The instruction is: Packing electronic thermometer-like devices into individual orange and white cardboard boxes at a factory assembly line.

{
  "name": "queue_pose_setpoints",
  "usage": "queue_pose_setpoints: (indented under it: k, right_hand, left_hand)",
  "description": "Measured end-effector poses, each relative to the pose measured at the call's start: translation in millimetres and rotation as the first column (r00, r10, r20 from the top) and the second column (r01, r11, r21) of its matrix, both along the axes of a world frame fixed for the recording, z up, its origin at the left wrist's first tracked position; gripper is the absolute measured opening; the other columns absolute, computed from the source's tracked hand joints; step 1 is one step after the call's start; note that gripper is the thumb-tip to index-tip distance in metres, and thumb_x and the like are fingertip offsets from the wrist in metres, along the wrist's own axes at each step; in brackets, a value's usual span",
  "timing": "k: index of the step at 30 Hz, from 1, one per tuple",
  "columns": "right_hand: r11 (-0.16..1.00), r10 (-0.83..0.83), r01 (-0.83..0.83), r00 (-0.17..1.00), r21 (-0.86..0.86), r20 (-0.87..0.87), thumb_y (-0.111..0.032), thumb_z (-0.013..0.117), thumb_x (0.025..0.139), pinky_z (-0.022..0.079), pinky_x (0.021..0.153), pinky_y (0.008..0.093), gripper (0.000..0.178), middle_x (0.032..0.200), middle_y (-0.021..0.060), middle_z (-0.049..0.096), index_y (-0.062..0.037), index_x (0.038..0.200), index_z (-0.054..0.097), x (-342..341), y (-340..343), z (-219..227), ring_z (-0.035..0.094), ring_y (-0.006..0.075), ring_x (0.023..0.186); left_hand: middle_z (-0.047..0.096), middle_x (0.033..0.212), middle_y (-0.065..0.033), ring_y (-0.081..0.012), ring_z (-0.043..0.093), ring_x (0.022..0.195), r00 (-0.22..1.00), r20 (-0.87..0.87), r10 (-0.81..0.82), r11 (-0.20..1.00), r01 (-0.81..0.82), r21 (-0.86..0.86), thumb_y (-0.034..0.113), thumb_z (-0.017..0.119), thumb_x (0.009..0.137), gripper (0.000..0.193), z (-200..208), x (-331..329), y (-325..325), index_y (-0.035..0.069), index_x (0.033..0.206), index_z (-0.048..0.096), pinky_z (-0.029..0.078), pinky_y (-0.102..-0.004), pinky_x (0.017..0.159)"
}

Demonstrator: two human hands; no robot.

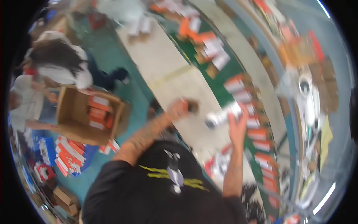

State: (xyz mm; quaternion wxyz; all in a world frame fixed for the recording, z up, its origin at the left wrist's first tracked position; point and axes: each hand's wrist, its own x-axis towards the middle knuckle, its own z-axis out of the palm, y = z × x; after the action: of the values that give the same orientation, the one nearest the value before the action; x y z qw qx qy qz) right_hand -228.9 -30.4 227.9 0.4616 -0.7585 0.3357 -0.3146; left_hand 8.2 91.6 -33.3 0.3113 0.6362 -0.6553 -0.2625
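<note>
My left hand (177,110) is closed round a small orange box (185,103), whose brown cardboard end (193,106) points right over the pale worktable (195,128). In my right hand (238,125) is a white cylinder with a dark round end (222,115), tilted with that end toward the left. Its exact kind is blurred. The fingers and thumb grip it from the right side, just above the table. Box and cylinder are apart.
Orange-and-white boxes (257,133) line a green conveyor belt (223,73) to the right. At the left, two people stand by a large open carton (67,112) holding several orange boxes. More boxes (71,155) lie below it. White bundles (140,27) sit at the table's far end.
</note>
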Motion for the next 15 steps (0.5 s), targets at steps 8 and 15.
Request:
queue_pose_setpoints:
  k: [8, 15]
  right_hand:
    - [0.975, 0.150, -0.162, 0.985, 0.149, 0.086, 0.000, 0.071, 0.095, 0.049, 0.102, 0.0335, 0.052, 0.131, 0.0082, 0.057, -0.0063, 0.142, 0.048, 36.8, -1.6, -12.7, 0.058, 0.0184, 0.119]
    - [0.894, 0.353, -0.401, 0.906, -0.200, -0.234, 0.005, 0.073, 0.087, 0.055, 0.091, 0.0361, 0.045, 0.119, 0.0128, 0.066, -0.0068, 0.129, 0.060, 50.8, 10.3, -68.2, 0.068, 0.0288, 0.107]
  left_hand:
    - [0.058, 0.130, -0.0228, -0.0406, 0.053, 0.124, 0.964, -0.077, 0.256, 0.957, -0.241, 0.163, 0.036, 0.082, 0.083, 0.082, 50.5, -16.0, 6.9, -0.005, 0.143, 0.043, 0.044, -0.0465, 0.111]
    - [0.058, 0.130, -0.0223, -0.0410, 0.055, 0.122, 0.984, -0.008, 0.180, 0.979, -0.179, 0.102, 0.028, 0.081, 0.083, 0.078, 26.1, -26.1, 9.5, 0.000, 0.144, 0.042, 0.045, -0.0473, 0.109]
